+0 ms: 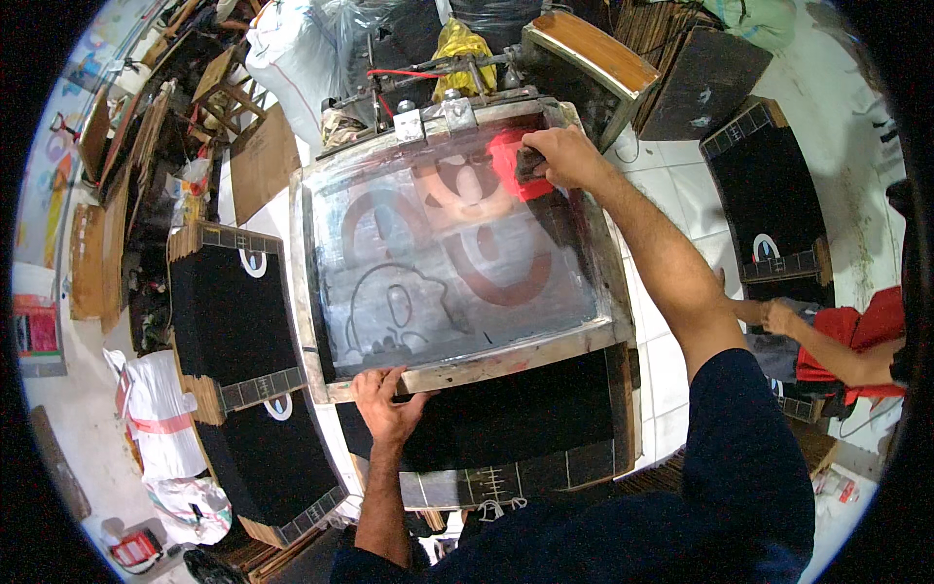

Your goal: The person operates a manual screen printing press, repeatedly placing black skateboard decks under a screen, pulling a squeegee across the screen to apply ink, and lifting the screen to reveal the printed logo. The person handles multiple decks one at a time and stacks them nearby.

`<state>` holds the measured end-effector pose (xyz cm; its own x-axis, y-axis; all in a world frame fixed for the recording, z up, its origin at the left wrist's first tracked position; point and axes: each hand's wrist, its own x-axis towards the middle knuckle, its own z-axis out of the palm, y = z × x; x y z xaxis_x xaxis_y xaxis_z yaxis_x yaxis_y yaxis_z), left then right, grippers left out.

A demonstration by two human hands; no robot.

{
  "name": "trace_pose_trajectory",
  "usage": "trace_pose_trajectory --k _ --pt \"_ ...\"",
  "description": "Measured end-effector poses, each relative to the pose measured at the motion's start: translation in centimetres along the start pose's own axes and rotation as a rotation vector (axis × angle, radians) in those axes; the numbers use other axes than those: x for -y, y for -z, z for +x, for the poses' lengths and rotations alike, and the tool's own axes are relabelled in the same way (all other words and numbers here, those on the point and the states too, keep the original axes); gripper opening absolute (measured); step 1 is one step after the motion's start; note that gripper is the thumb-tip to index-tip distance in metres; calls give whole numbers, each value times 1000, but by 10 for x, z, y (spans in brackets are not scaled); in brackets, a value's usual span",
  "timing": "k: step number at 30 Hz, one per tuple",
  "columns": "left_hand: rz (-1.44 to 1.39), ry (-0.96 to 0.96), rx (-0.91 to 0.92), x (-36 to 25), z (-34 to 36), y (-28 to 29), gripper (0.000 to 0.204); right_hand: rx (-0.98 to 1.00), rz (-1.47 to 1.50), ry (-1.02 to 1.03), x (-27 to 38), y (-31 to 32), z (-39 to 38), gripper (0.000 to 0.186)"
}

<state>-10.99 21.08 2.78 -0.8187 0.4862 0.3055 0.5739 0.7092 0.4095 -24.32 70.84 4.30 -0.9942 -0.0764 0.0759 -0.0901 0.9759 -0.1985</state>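
Observation:
A screen printing frame [467, 372] with a wooden border lies tilted over a black fabric-covered board [506, 419]. Its mesh [389, 282] carries faint curved shapes and a cartoon-like outline. At the far right corner of the mesh my right hand [567, 156] is closed around a dark squeegee [530, 167]. Bright red ink [507, 161] lies beside and under that tool. My left hand [385, 407] grips the frame's near wooden edge, left of its middle, fingers over the top.
Metal hinge clamps [409, 125] hold the frame's far edge. Black boards with printed marks stand at the left [238, 311] and right [769, 185]. Another person's hand [778, 318] is at the right. A brown-topped stool [593, 49] stands behind.

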Motion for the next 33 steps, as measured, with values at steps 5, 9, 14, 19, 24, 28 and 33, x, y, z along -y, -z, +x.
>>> trace_pose_trajectory --k 5,9,14,19,24,28,33 --pt "-12 24 -6 -6 3 2 47 34 14 -2 -19 -3 49 46" --pt "13 57 42 -6 1 3 46 108 94 -58 -40 -9 105 51" --pt "5 40 24 -3 0 1 46 -477 82 -150 -15 -31 59 67" --pt "11 70 84 -15 7 20 49 -496 204 -180 133 -19 -127 46" --pt "57 -87 33 -48 65 116 71 -594 127 -79 231 63 -198 44" --pt "97 -188 -126 -61 133 197 66 -867 -55 -58 214 157 -122 35" --pt "-1 14 -744 53 87 189 66 -949 65 -156 219 248 -58 45"
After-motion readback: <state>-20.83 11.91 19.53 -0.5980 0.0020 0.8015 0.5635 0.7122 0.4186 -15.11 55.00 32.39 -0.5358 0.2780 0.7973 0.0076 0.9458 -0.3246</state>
